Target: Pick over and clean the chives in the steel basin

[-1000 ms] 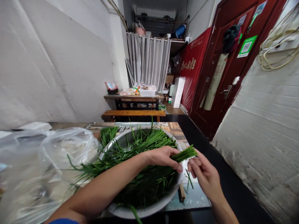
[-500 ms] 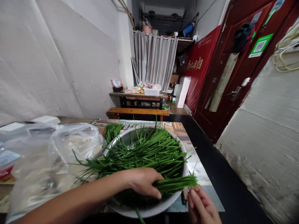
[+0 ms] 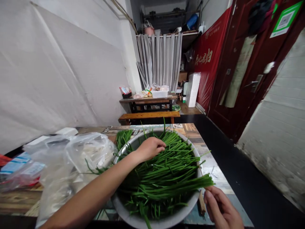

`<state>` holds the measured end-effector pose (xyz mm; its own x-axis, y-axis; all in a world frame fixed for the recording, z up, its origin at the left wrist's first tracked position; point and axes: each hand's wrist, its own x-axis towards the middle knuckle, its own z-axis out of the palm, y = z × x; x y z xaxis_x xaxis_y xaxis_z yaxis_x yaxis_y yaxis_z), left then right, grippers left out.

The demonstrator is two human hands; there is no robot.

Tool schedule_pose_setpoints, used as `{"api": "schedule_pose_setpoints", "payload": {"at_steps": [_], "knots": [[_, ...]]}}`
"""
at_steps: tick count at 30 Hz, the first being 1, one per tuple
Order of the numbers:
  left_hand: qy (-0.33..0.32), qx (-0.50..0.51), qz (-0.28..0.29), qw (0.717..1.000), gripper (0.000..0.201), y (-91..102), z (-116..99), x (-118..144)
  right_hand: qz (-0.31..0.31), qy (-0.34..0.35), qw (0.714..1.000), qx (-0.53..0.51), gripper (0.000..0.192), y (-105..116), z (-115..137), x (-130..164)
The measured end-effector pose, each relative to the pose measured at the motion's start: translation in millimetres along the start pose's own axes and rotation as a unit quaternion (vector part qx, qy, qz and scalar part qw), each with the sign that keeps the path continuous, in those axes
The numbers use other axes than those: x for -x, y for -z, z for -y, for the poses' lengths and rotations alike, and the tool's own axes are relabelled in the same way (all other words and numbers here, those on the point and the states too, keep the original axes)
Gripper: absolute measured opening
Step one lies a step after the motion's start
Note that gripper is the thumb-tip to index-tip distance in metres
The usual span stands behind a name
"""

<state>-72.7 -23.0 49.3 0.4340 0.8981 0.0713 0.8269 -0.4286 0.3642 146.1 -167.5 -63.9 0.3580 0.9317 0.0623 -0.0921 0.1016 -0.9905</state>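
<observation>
Green chives now lie released; left hand reaches farther back.

Only one view: head cam, worn by the person, looks fwd and down along a narrow room. Very near at bottom is the round grey metal basin on the patterned wooden tabletop; far end shows grey pleated curtain. Wide lens, edges bent; no 2nd view to share with.
</observation>
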Motion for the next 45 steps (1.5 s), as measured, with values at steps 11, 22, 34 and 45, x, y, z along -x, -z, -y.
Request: {"api": "schedule_pose_setpoints", "payload": {"at_steps": [11, 22, 34, 45], "knots": [[0.043, -0.029, -0.073, 0.996, 0.02, -54.6, 15, -78, 0.112, -0.08, 0.987, -0.087, 0.033, 6, -10, -13], [0.028, 0.267, -0.069, 0.961, 0.022, -37.0, -21, -45, 0.174, -0.022, 0.985, -0.007, 0.038, -1, 13, -23], [0.04, 0.055, -0.185, 0.98, 0.022, -9.4, -13, -32, 0.172, 0.017, 0.985, 0.021, 0.035, -12, 30, -42], [-0.047, -0.078, -0.1, 0.991, 0.019, -54.9, 6, -69, 0.189, 0.007, 0.981, 0.054, 0.038, -7, 20, -43]]}}
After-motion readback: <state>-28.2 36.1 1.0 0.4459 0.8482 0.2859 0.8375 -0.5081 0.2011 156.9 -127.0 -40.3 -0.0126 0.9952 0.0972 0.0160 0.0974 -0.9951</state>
